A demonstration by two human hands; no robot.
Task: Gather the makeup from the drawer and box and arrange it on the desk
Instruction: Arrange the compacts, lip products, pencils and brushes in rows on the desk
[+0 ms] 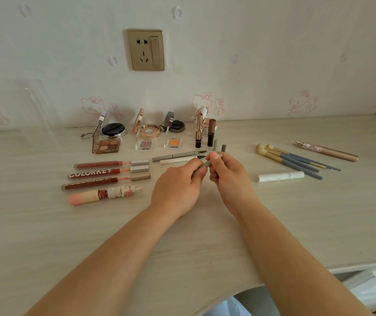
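**Both hands on one grey pencil, mid-counter**

My left hand [178,179] and right hand [228,174] meet over the middle of the counter [182,247], both pinching the same slim grey pencil [206,164]; left fingers curl round its lower end, right thumb and fingers clamp the upper end. Pencil is tilted, off the surface.

Left of my hands: three red lip gloss tubes [111,171] lying side by side, pink figurine-capped tube [105,195] nearest me.

Right: white tube [280,176] lying flat, beyond it a fan of blue-handled brushes [296,160], then a rose-gold pen [326,151].

Just past my fingers: two more pencils [175,157] lying flat, brush tips pointing right; two small grey caps [219,145] standing upright.

Further back: eyeshadow palette [108,145], two small clear single shadows [158,144], upright lipstick [199,130] and brown stick [211,132].

Back row near the wall: three open compacts [146,126], lids up.

Wall socket [146,50] above
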